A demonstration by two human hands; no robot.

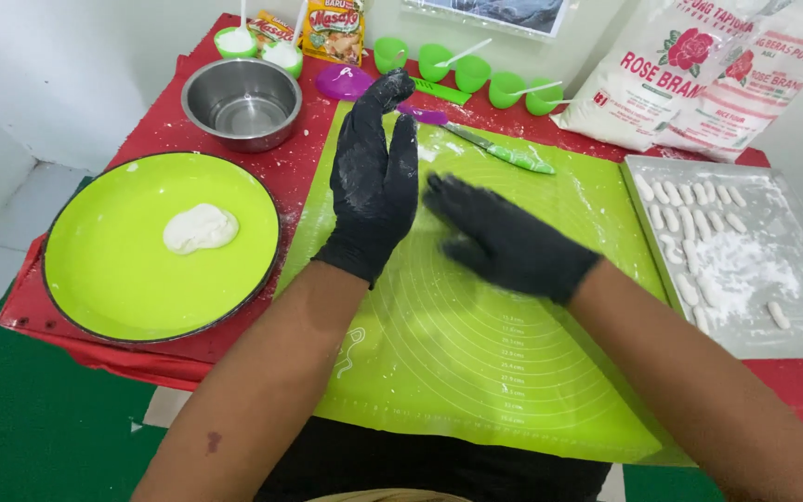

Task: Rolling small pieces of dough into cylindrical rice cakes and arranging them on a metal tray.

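Observation:
Both my hands wear black gloves dusted with flour. My left hand [375, 181] is raised upright over the green silicone mat [476, 353], fingers together and extended, palm facing right. My right hand [504, 240] lies flat, palm down, on the mat just right of the left hand; whatever is beneath it is hidden. A lump of white dough [200, 228] rests on the lime-green round plate [141, 270] to the left. A metal tray [792, 316] at the right holds several small white dough rolls [690, 218] and loose flour.
A steel bowl [242, 102] stands at the back left. A green-handled knife [499, 151], a purple lid [344, 82], several small green cups [471, 72] and two flour bags [699, 74] line the back of the red table [309, 158]. A seasoning packet [332, 28] stands behind.

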